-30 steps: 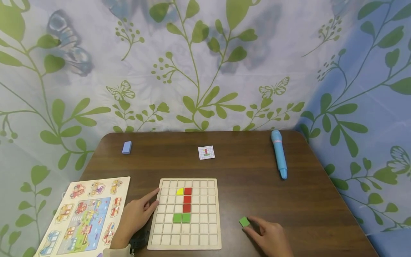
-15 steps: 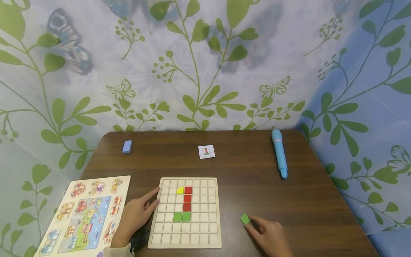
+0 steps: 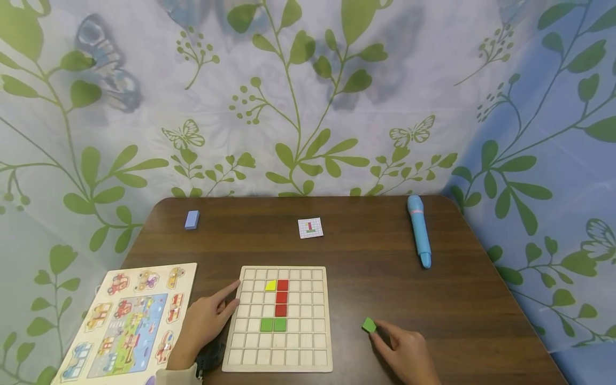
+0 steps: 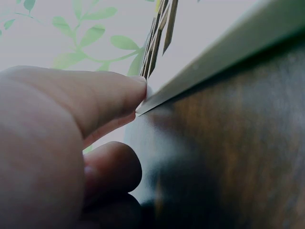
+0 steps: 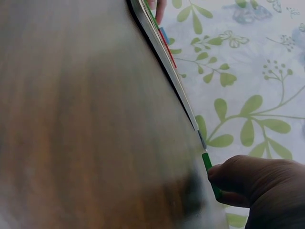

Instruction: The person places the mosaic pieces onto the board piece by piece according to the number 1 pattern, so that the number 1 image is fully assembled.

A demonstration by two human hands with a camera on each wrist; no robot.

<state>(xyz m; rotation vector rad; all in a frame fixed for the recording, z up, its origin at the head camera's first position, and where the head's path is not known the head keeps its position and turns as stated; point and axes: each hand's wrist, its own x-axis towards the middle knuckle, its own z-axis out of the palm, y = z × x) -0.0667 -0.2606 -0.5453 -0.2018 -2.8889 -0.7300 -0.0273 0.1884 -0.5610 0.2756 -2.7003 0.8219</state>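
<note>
A wooden grid board [image 3: 315,357] lies near the front of the table, its shallow square cells holding a yellow piece [image 3: 271,285] with a cut corner, three red tiles [image 3: 281,298] in a column and two green tiles [image 3: 267,324] side by side. My left hand [image 3: 204,327] touches the board's left edge with its fingertips; in the left wrist view the extended finger [image 4: 114,88] meets the board's side. To the right of the board, my right hand [image 3: 403,350] pinches a small green square tile [image 3: 369,325] between thumb and finger, low over the table.
A picture card [image 3: 310,228] with a coloured grid pattern lies behind the board. At the left is a wooden vehicle puzzle [image 3: 185,278], with a blue block [image 3: 192,220] farther back. A blue toy microphone [image 3: 420,230] lies back right. Patterned fabric [image 3: 317,96] hangs behind the table.
The green tile has turned a little in my right hand, which has shifted very slightly to the right. My left hand stays at the board's edge, and the pieces on the board are unchanged.
</note>
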